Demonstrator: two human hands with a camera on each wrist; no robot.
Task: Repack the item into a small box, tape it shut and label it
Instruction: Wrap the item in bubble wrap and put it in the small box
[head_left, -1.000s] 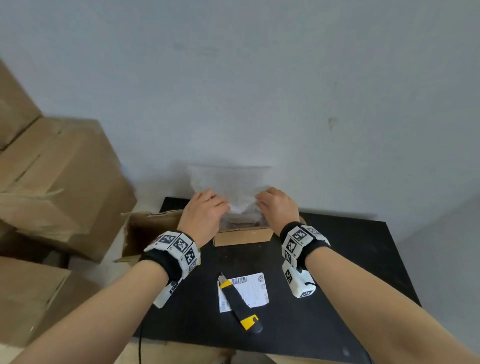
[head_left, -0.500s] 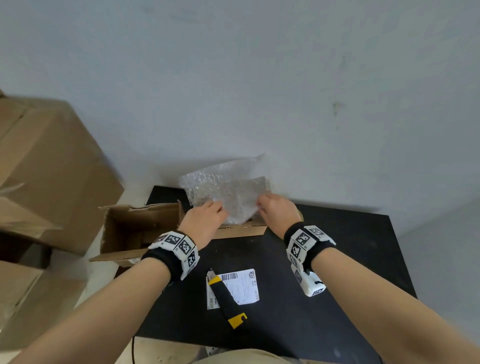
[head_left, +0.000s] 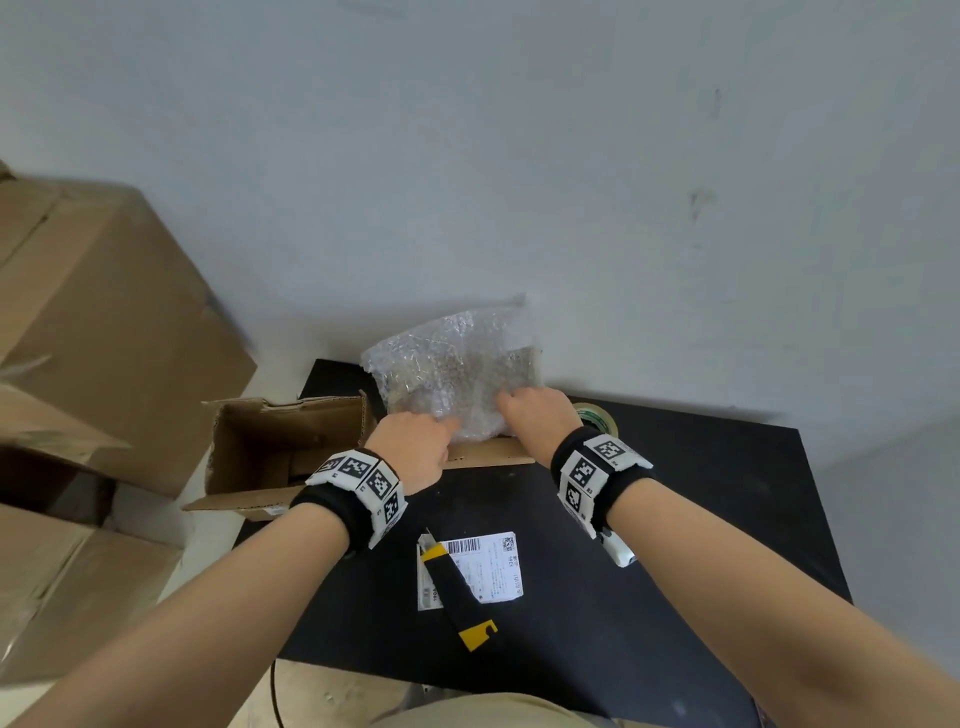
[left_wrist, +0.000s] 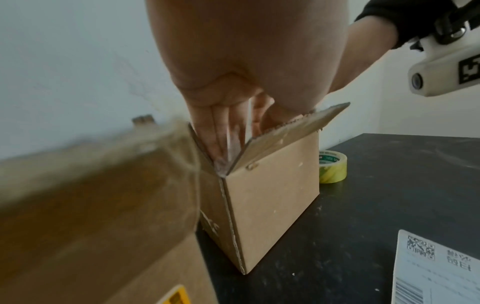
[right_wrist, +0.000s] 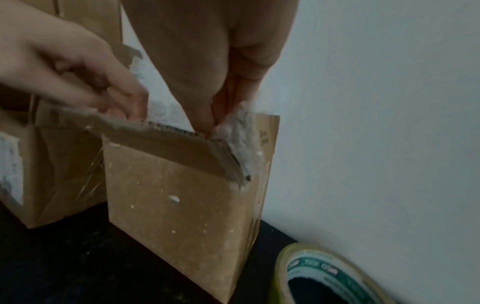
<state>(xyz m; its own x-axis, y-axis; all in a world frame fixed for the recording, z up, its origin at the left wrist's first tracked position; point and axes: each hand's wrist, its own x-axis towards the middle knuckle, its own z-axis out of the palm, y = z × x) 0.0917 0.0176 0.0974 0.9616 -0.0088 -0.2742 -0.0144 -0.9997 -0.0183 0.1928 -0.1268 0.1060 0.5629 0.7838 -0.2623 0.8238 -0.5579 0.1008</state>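
Note:
A bubble-wrapped item (head_left: 457, 374) stands in the small cardboard box (head_left: 493, 458) at the table's back, its top sticking out above the flaps. My left hand (head_left: 415, 447) grips its lower left side, fingers (left_wrist: 221, 131) reaching down inside the small box (left_wrist: 270, 195). My right hand (head_left: 535, 421) pinches the bubble wrap (right_wrist: 239, 127) at the right corner of the small box (right_wrist: 182, 195). The box's bottom and the item's lower part are hidden.
A larger open carton (head_left: 280, 452) stands left of the small box. A tape roll (head_left: 597, 421) lies right of it by the wall. A shipping label (head_left: 483, 566) and a yellow-black box cutter (head_left: 457, 597) lie on the black table (head_left: 701, 519). Big cartons (head_left: 104, 322) are stacked at the left.
The bubble-wrapped item stood flat and upright; it now looks crumpled and leans back, with both hands lower at the box mouth. The head view has shifted, showing the tape roll.

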